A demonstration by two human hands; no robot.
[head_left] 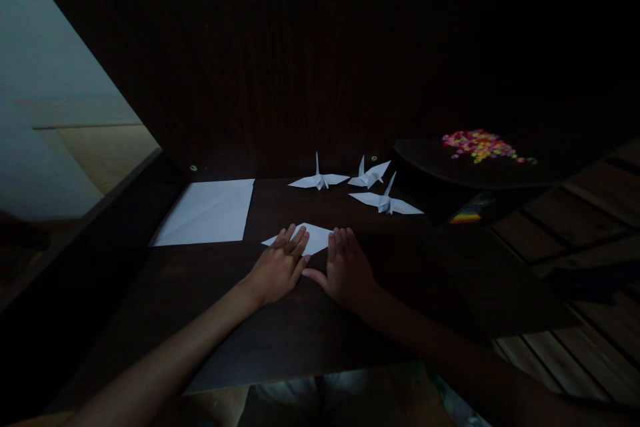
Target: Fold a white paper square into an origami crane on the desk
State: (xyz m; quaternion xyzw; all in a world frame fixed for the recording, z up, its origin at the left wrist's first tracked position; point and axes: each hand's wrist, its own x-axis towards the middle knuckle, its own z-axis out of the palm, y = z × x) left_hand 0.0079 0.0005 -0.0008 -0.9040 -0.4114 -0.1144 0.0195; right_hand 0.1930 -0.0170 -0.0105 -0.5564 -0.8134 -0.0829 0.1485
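Covering the folded paper (pixel 316 237) on the bench (pixel 210 320), your left hand (pixel 279 271) lies palm down, fingers spread and resting over its left part; the pointed left end pokes out past them. Your right hand (pixel 349 267) is flat too, fingers straight and close together at the paper's right end, thumb out toward your left thumb. Both hands unclosed, neither gripping anything; light's too dim to tell how hard you press or whether the thumbs touch.

Past your left hand, off to its left: white sheet (pixel 207 210). Beyond your right hand: three paper cranes (pixel 319 181), the closest just past its fingertips. Farther right of that hand, a colorful pile (pixel 480 145).

Risks, my judgement: uneven pressure between your hands could skew the paper or set a crooked crease. Fingers hide both sides, so misaligned edges may go unseen, worse in this gloom. Reaching forward with your right hand could knock or crush the nearest crane.
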